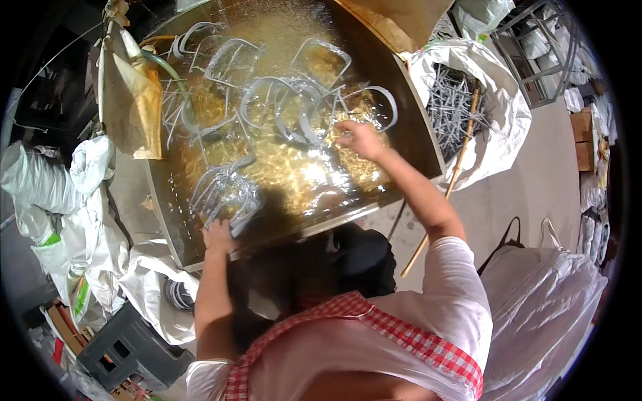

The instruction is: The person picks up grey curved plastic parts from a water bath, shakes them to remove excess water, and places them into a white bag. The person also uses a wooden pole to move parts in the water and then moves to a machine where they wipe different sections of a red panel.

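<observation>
A wide metal tank holds yellowish, rippling water. Several grey curved bands with thin straight legs lie in it, partly under the surface. At the near left corner, my left hand has its fingers closed round the edge of a clustered bunch of curved bands. My right hand reaches over the middle right of the tank, fingers apart and nothing seen in them. It is beside a curved band that stands out of the water. Glare hides part of what lies beneath.
Right of the tank stands a white sack full of grey metal rods, with a long wooden stick leaning across it. A greenish hose enters the tank's left side. White sacks and a dark grey plastic stool are at left.
</observation>
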A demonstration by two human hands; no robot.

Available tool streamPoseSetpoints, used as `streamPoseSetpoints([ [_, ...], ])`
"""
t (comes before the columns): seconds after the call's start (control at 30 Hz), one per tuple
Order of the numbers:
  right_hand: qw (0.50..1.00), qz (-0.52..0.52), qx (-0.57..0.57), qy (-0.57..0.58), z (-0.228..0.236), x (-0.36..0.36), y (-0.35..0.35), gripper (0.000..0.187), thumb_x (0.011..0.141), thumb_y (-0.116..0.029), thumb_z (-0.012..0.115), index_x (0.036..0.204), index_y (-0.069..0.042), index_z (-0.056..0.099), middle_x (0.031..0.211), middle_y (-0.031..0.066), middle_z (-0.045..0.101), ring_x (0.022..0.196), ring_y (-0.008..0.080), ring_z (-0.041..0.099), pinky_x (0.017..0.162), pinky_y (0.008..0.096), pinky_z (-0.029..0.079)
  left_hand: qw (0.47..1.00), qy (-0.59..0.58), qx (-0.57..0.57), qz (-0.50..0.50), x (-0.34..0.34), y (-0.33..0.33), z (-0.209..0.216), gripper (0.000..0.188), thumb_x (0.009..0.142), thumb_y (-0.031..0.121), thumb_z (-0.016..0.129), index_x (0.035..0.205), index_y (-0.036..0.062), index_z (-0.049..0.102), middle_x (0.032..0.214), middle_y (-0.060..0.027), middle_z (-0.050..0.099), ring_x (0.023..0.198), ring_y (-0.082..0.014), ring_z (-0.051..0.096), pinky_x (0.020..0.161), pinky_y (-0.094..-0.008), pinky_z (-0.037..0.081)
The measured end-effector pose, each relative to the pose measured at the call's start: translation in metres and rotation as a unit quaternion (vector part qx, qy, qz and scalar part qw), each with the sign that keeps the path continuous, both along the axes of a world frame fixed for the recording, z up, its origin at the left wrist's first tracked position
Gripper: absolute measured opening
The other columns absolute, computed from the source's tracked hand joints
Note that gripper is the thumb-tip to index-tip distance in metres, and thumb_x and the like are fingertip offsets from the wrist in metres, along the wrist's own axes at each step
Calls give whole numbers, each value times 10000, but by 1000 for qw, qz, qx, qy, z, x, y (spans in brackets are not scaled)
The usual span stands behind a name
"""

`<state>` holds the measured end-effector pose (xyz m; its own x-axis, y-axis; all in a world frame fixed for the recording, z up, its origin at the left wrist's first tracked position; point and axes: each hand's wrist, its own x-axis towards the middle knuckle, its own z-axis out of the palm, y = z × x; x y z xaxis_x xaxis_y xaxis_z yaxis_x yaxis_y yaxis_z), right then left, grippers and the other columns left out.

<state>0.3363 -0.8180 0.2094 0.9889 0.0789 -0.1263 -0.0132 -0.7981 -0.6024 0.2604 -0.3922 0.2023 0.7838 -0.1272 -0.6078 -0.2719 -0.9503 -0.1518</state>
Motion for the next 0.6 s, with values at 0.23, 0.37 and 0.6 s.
streamPoseSetpoints([
  [0.23, 990, -88, -38, 108, -38, 62, 105, 556, 639, -245, 743, 1058, 25, 496, 1065, 201, 529, 1031, 305, 513, 861, 373, 436, 966, -58, -248, 49, 33, -75, 72, 559, 703, 308, 652, 1179, 86, 462, 1001, -149, 583, 943, -337, 545, 829, -414, 421],
  [0.37, 971, -209, -44, 104, -60, 65, 115, 620, 598, -292, 781, 1010, 63, 485, 1013, 220, 556, 929, 311, 562, 813, 356, 457, 940, -88, -330, 9, 23, -67, 76, 567, 739, 301, 613, 1228, 81, 428, 1063, -160, 569, 957, -355, 539, 845, -426, 412],
  [0.6, 942, -264, 203, 41, -68, 46, 94, 382, 785, -225, 650, 1024, 5, 459, 774, 83, 565, 673, 146, 534, 578, 278, 441, 955, -15, -297, 18, 28, -71, 86, 583, 766, 275, 598, 1271, 69, 390, 1133, -161, 540, 994, -347, 532, 864, -427, 408],
])
